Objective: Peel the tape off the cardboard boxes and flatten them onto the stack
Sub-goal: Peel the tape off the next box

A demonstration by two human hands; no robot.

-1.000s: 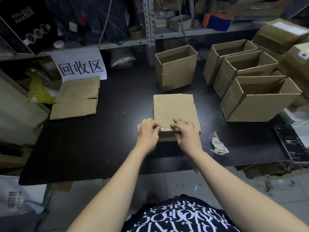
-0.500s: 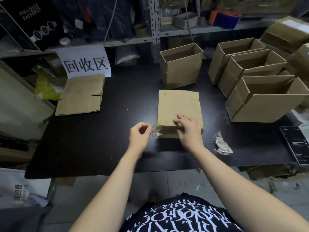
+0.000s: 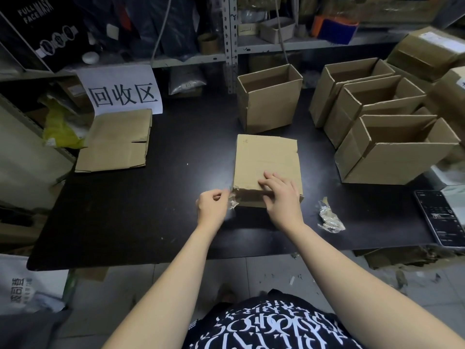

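Note:
A closed cardboard box (image 3: 266, 159) lies on the black table (image 3: 151, 210) in front of me. My right hand (image 3: 281, 197) rests on the box's near edge with fingers laid over the top. My left hand (image 3: 211, 206) sits just left of the box and pinches a strip of clear tape (image 3: 232, 200) that still clings to the box's near left corner. A stack of flattened boxes (image 3: 118, 142) lies at the table's far left, under a white paper sign (image 3: 123, 94).
An open box (image 3: 271, 104) stands behind the one I hold. Three open boxes (image 3: 392, 147) crowd the right side. A crumpled ball of tape (image 3: 329, 217) lies right of my hand, and a phone (image 3: 442, 217) sits at the right edge. Cluttered shelves run along the back.
My left hand left the box's near edge and pulled leftward, peeling the tape away from the box. My right hand stayed pressed on the box.

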